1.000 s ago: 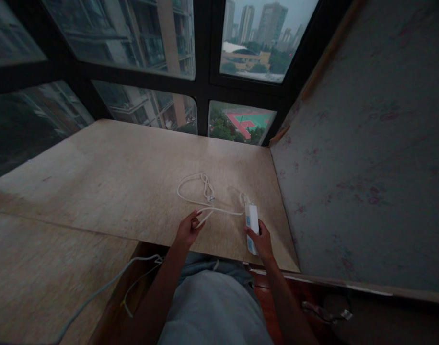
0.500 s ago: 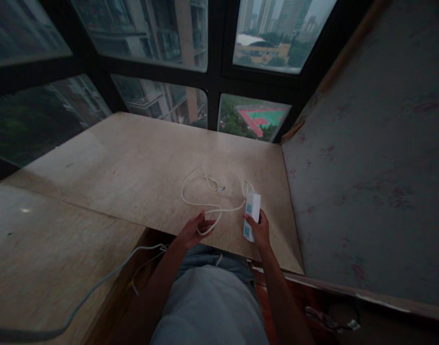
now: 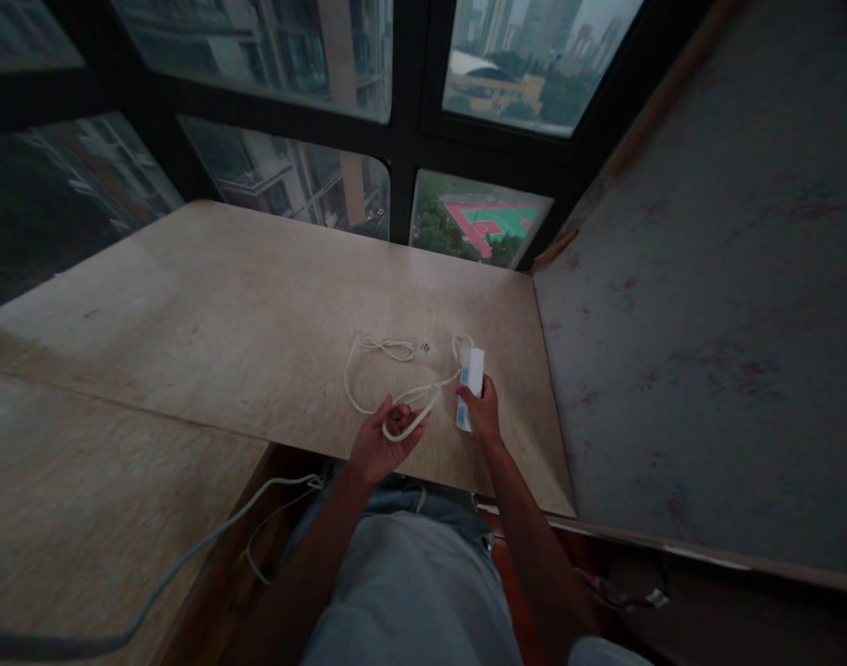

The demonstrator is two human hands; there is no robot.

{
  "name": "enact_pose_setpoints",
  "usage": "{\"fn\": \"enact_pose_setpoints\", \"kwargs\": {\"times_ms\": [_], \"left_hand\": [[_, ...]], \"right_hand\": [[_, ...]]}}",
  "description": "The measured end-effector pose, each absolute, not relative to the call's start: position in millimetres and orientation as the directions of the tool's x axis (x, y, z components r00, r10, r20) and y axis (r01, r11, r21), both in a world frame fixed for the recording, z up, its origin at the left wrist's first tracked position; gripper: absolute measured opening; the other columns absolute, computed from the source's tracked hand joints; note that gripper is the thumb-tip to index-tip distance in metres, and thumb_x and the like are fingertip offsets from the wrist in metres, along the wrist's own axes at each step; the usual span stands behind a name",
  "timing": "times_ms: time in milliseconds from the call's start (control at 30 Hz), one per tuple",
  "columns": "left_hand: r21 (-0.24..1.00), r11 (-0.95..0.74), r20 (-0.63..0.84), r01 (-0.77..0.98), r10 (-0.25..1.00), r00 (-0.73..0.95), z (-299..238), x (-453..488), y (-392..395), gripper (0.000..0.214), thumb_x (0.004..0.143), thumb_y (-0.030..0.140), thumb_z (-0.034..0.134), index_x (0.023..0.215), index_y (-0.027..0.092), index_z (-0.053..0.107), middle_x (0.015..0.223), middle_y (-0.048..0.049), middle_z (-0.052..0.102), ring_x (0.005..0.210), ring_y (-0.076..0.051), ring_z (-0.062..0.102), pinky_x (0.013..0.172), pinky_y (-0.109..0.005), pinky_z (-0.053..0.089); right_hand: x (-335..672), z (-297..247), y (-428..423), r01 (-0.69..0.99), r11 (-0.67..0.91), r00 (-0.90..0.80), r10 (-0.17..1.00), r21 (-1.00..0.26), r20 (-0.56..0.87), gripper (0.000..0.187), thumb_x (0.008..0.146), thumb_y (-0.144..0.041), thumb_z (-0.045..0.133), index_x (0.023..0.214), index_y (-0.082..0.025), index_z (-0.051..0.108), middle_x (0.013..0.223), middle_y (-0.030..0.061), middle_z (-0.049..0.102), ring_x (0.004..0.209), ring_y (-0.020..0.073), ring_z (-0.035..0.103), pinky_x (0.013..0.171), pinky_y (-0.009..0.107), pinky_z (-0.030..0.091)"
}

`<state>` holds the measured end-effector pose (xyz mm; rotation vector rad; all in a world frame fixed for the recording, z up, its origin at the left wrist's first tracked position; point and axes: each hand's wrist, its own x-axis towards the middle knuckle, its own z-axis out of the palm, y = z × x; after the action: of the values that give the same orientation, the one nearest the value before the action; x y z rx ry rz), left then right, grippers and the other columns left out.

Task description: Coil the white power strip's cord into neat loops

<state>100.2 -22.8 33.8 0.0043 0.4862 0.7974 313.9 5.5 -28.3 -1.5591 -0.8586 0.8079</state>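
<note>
A white power strip (image 3: 471, 388) with blue sockets is gripped in my right hand (image 3: 483, 413), lifted just above the wooden tabletop (image 3: 243, 314). Its white cord (image 3: 368, 370) lies in loose loops on the board, and the plug (image 3: 423, 350) rests at the far end of them. My left hand (image 3: 383, 439) is closed round a loop of that cord, palm up, close beside the strip.
A grey wall panel (image 3: 707, 296) rises at the right of the board. Dark-framed windows (image 3: 402, 139) stand behind it. A second cable (image 3: 188, 555) hangs off the near left edge, beside a lower wooden surface (image 3: 83, 518). My lap fills the bottom centre.
My left hand has gathered a loop of cord and drawn it toward the strip. My right hand has tipped the strip up and moved it a little left. The loops have tightened.
</note>
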Motion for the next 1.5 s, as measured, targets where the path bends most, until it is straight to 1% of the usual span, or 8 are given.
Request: {"fn": "enact_pose_setpoints", "kwargs": {"times_ms": [267, 500, 700, 867, 1100, 1233, 1367, 1500], "left_hand": [[0.098, 0.542, -0.391, -0.834, 0.792, 0.469, 36, 102, -13, 0.041, 0.100, 0.026, 0.031, 0.115, 0.012, 0.067, 0.120, -0.0127, 0.067, 0.119, -0.019, 0.058, 0.101, -0.029, 0.047], [-0.019, 0.379, -0.483, -0.925, 0.807, 0.340, 43, 98, 5, 0.045, 0.101, 0.018, 0.028, 0.144, 0.019, 0.040, 0.136, -0.0121, 0.056, 0.124, -0.017, 0.053, 0.098, -0.022, 0.049], [-0.052, 0.319, -0.515, -0.946, 0.804, 0.299, 33, 108, 5, 0.050, 0.095, 0.002, 0.027, 0.125, 0.023, 0.061, 0.132, -0.0068, 0.060, 0.123, -0.014, 0.054, 0.098, -0.021, 0.049], [0.019, 0.377, -0.577, -0.926, 0.761, 0.298, 23, 123, -9, 0.041, 0.090, -0.003, 0.037, 0.092, 0.021, 0.071, 0.118, -0.0028, 0.069, 0.122, -0.013, 0.055, 0.102, -0.023, 0.047], [0.119, 0.506, -0.518, -0.854, 0.766, 0.382, 18, 129, -29, 0.021, 0.082, 0.000, 0.054, 0.073, 0.015, 0.066, 0.100, -0.0060, 0.074, 0.115, -0.020, 0.061, 0.103, -0.032, 0.047], [0.216, 0.541, -0.445, -0.813, 0.795, 0.412, 19, 118, -36, 0.015, 0.080, 0.004, 0.057, 0.084, 0.013, 0.068, 0.101, -0.0083, 0.074, 0.109, -0.021, 0.064, 0.102, -0.034, 0.047], [0.273, 0.602, -0.437, -0.750, 0.772, 0.461, 21, 107, -39, 0.019, 0.085, 0.018, 0.059, 0.100, 0.011, 0.066, 0.100, -0.0117, 0.073, 0.099, -0.022, 0.068, 0.093, -0.035, 0.052], [0.435, 0.667, -0.531, -0.605, 0.733, 0.425, 14, 100, -39, 0.029, 0.085, 0.038, 0.060, 0.092, 0.010, 0.065, 0.082, -0.0111, 0.072, 0.079, -0.023, 0.071, 0.075, -0.036, 0.057]], "right_hand": [[311, -4, -47, 0.349, -0.190, 0.268, 0.959, -0.918, -0.097, 0.061, 0.068, -0.041, 0.071, 0.123, -0.017, 0.056, 0.118, 0.0107, 0.065, 0.104, 0.0267, 0.061, 0.092, 0.042, 0.046], [326, 29, -90, 0.316, -0.355, 0.313, 0.914, -0.880, -0.257, 0.064, 0.066, -0.041, 0.076, 0.122, -0.018, 0.058, 0.119, 0.0099, 0.066, 0.105, 0.0284, 0.061, 0.091, 0.040, 0.047], [320, 36, -96, -0.259, -0.501, 0.353, 0.747, -0.826, -0.563, 0.045, 0.068, -0.047, 0.073, 0.102, -0.019, 0.065, 0.085, 0.0055, 0.074, 0.076, 0.0245, 0.068, 0.068, 0.035, 0.053], [285, 23, -80, -0.588, -0.401, 0.248, 0.737, -0.703, -0.628, 0.038, 0.076, -0.050, 0.063, 0.098, -0.020, 0.069, 0.097, 0.0073, 0.074, 0.090, 0.0250, 0.069, 0.075, 0.036, 0.055], [246, 3, -46, -0.749, -0.326, 0.035, 0.851, -0.577, -0.525, 0.021, 0.078, -0.036, 0.061, 0.093, -0.022, 0.067, 0.093, 0.0019, 0.074, 0.093, 0.0212, 0.068, 0.088, 0.037, 0.053], [252, -6, -31, -0.766, -0.258, 0.060, 0.883, -0.588, -0.465, 0.017, 0.075, -0.028, 0.064, 0.091, -0.024, 0.066, 0.088, -0.0021, 0.073, 0.088, 0.0168, 0.069, 0.090, 0.033, 0.052], [255, -11, -25, -0.802, -0.218, 0.072, 0.889, -0.556, -0.452, 0.019, 0.075, -0.028, 0.065, 0.093, -0.023, 0.066, 0.091, -0.0022, 0.074, 0.091, 0.0150, 0.068, 0.095, 0.030, 0.050], [255, -11, -26, -0.776, -0.195, 0.099, 0.902, -0.600, -0.421, 0.022, 0.077, -0.038, 0.066, 0.095, -0.026, 0.067, 0.096, -0.0018, 0.074, 0.105, 0.0174, 0.065, 0.100, 0.036, 0.047]]}}
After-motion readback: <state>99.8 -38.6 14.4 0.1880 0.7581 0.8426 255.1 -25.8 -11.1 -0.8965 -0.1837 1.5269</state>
